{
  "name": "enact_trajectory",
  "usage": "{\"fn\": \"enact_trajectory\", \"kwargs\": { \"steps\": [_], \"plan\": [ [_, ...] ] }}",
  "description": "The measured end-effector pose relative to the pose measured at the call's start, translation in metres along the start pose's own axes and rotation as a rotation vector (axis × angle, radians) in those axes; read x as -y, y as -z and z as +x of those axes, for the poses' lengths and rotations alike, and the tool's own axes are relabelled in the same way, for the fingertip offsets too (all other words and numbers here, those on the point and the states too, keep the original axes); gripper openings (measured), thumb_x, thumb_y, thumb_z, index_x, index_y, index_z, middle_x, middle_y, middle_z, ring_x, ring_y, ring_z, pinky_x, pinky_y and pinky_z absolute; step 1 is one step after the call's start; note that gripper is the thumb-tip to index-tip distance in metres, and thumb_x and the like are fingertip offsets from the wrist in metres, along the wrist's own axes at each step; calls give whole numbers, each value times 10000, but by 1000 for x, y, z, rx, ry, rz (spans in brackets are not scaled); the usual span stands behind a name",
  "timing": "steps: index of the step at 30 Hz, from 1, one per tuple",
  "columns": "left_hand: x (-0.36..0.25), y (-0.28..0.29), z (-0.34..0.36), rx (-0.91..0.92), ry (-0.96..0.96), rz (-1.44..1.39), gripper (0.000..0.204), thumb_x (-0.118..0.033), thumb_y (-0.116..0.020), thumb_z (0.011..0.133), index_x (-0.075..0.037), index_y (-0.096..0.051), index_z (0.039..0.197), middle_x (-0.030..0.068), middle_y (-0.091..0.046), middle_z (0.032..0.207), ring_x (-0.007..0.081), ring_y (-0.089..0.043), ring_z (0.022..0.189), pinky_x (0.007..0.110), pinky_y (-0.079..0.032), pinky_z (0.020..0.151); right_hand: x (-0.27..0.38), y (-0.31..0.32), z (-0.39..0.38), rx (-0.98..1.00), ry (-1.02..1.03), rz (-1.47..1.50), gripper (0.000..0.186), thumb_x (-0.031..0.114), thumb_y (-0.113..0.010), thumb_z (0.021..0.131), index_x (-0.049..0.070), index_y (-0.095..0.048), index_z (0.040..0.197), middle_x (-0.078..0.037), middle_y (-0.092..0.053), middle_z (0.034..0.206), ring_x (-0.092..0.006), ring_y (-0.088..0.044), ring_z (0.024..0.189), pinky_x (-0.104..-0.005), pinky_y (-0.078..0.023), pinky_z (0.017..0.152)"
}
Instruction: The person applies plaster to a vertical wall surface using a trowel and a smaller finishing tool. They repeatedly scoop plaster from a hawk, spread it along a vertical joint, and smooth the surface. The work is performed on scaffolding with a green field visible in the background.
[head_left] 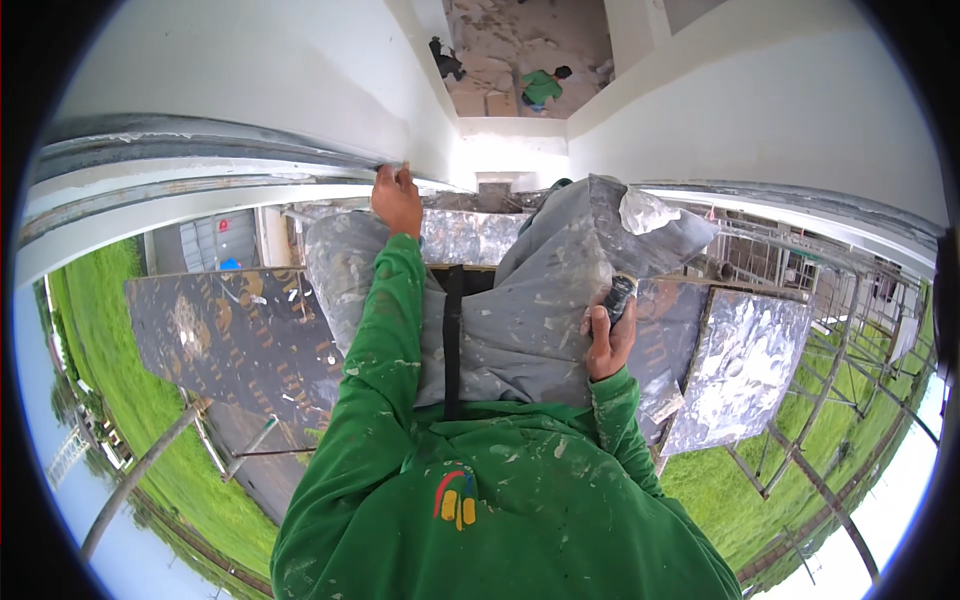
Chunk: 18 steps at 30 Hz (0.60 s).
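My left hand (398, 203) reaches forward to the left wall. Its fingers are bent and pressed together at the dark metal track (290, 150) along the wall's lower edge. Whatever they may hold is too small to make out. At my right thigh, my right hand (608, 345) is wrapped round a short dark cylindrical object (620, 293) with a lighter rim at its top; its exact kind does not show. My grey trousers (530, 330) and green sleeves are spotted with white splashes.
I sit on scaffold boards; a dark, stained board (230, 340) spreads left and a whitish, splashed board (745, 365) right. Scaffold poles (815, 480) stand above grass far below. Past the window opening, a person in green (543, 88) is on a dusty floor.
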<state>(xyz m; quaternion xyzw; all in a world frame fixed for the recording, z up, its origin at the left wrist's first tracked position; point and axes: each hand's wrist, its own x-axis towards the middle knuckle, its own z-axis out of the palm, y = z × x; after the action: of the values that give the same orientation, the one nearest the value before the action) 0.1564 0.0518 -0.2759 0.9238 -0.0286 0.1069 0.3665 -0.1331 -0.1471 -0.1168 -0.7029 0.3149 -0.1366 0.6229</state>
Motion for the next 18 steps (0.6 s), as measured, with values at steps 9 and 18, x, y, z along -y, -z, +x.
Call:
{"fn": "enact_trajectory", "kwargs": {
  "steps": [9, 18],
  "plan": [
    [-4, -3, 1, -65, -9, 23, 248, -173, -632, 853, 21, -549, 724, 201, -581, 662, 413, -560, 609, 482, -401, 558, -3, 1, -1, -3, -7, 51, 353, 264, -541, 959, -20, -451, 1148, -29, -512, 813, -79, -466, 620, -215, -398, 559],
    [-11, -3, -2, -53, 51, 32, 207, -157, -619, 848, 17, -544, 764, 212, -588, 737, 440, -563, 680, 504, -409, 599, -2, 2, 1, 0, 7, 45, 335, 224, -533, 959, -27, -446, 1162, -33, -516, 825, -81, -468, 629, -215, -398, 560]
  ]
}}
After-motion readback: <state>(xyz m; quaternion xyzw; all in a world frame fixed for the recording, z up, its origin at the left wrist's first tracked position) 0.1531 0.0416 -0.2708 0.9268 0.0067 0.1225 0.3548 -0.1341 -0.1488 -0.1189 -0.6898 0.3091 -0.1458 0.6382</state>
